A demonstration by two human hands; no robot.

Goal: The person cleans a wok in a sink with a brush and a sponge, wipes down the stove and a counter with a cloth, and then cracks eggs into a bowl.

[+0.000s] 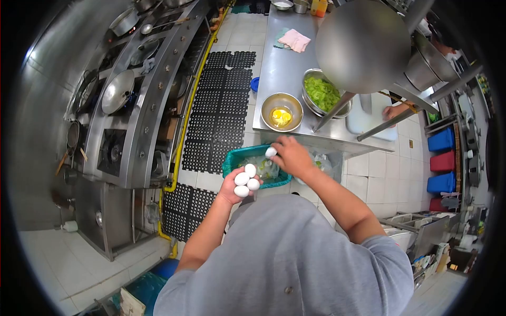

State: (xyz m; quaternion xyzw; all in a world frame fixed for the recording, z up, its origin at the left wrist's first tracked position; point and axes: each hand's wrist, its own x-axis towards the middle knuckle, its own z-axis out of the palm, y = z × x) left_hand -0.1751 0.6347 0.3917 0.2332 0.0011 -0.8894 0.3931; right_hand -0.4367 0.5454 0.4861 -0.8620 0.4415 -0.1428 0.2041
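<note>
Several white eggs (242, 179) rest in my left hand (229, 189), its fingers curled up around them. Another white egg (271, 152) is gripped by the fingers of my right hand (293, 157), a little below the table edge. Just beyond that hand, a metal bowl (266, 121) on the steel table holds cracked eggs with yellow yolks (281, 116). Under both hands stands a bin with a green liner (232, 159), with clear plastic and green scraps inside.
A bowl of chopped green lettuce (321, 94) stands on the steel table (282, 58). Another person's hand (396, 111) is at a white cutting board (363, 126). A blurred round object (363, 45) blocks part of the view. A stove with pans (118, 91) lines the left.
</note>
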